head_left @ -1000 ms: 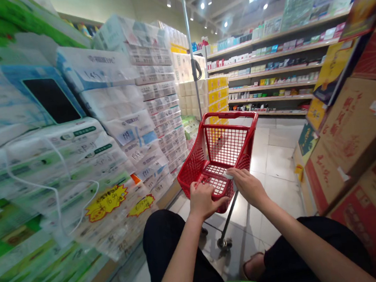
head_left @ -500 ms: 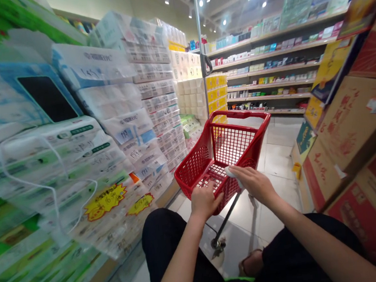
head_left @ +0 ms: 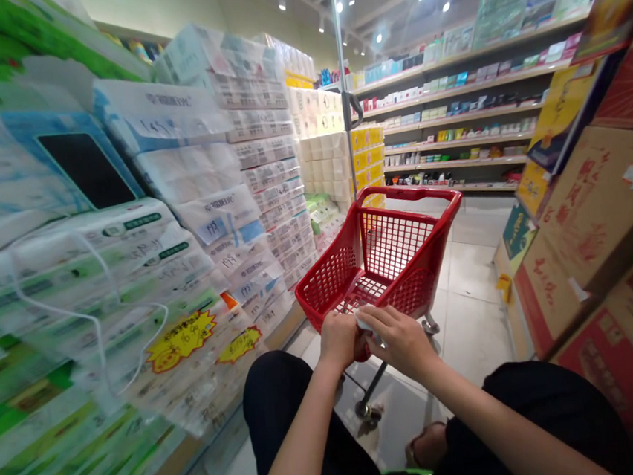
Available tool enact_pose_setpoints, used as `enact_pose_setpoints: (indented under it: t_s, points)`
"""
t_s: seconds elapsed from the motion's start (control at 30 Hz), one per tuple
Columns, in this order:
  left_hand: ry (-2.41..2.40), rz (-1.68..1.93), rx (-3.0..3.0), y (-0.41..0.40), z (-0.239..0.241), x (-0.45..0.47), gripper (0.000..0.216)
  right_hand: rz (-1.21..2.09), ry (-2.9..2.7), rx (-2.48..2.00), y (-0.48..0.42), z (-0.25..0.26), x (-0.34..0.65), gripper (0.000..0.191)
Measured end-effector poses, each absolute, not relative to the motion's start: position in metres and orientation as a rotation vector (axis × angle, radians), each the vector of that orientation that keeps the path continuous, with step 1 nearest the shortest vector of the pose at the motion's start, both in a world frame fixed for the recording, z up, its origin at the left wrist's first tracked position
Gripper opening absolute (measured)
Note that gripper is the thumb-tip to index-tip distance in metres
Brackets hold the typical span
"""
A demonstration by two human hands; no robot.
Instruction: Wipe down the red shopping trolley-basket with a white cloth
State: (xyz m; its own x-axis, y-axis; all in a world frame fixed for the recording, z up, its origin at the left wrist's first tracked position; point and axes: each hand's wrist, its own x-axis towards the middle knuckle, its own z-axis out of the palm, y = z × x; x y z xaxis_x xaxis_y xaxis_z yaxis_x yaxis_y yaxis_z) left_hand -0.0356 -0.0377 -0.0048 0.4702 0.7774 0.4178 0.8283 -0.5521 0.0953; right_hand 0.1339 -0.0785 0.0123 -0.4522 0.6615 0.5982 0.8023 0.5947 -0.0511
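Observation:
Directly in front of my knees stands a red plastic shopping cart (head_left: 401, 248), its near end toward me and its lattice basket tilted. My left hand (head_left: 337, 340) is closed over the near rim of the basket. Close beside it, my right hand (head_left: 403, 337) presses a folded white wipe (head_left: 361, 320), perhaps tissue or cloth, against that same near end. The right fingertips almost meet the left knuckles. The fingers' undersides and most of the wipe are hidden.
Tall stacks of wrapped tissue packs (head_left: 198, 167) line the left, with a dark-screened phone (head_left: 86, 170) and a white cable (head_left: 98, 326) on them. Cardboard boxes (head_left: 598, 203) are piled at right. Beyond the cart are a glass door's handle (head_left: 353, 111) and stocked shelves (head_left: 450, 116).
My right hand has slid left with the white wipe, from the basket's right side to the near end beside my left hand. The left fingers have closed more tightly on the rim.

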Motion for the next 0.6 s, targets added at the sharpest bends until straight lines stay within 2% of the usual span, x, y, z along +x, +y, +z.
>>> enact_pose_setpoints:
  t_s: [0.13,0.3,0.4,0.5,0.6]
  points:
    - [-1.392,-0.692,-2.624,-0.04,-0.005,-0.04,0.027,-0.393,-2.341,-1.111,-0.071,0.015,0.149,0.04]
    - [-1.377,-0.727,-2.624,-0.042,-0.003,-0.041,0.026,-0.532,-2.244,-1.304,-0.034,0.024,0.213,0.056]
    - [-1.384,-0.724,-2.614,-0.042,-0.002,-0.04,0.028,-0.552,-2.084,-1.463,-0.018,0.026,0.237,0.052]
    - [-1.384,-0.729,-2.611,-0.042,-0.003,-0.038,0.029,-0.511,-2.011,-1.485,-0.02,0.023,0.23,0.048]
    - [-1.376,-0.733,-2.617,-0.042,-0.002,-0.038,0.03,-0.459,-2.095,-1.363,-0.035,0.014,0.201,0.052]
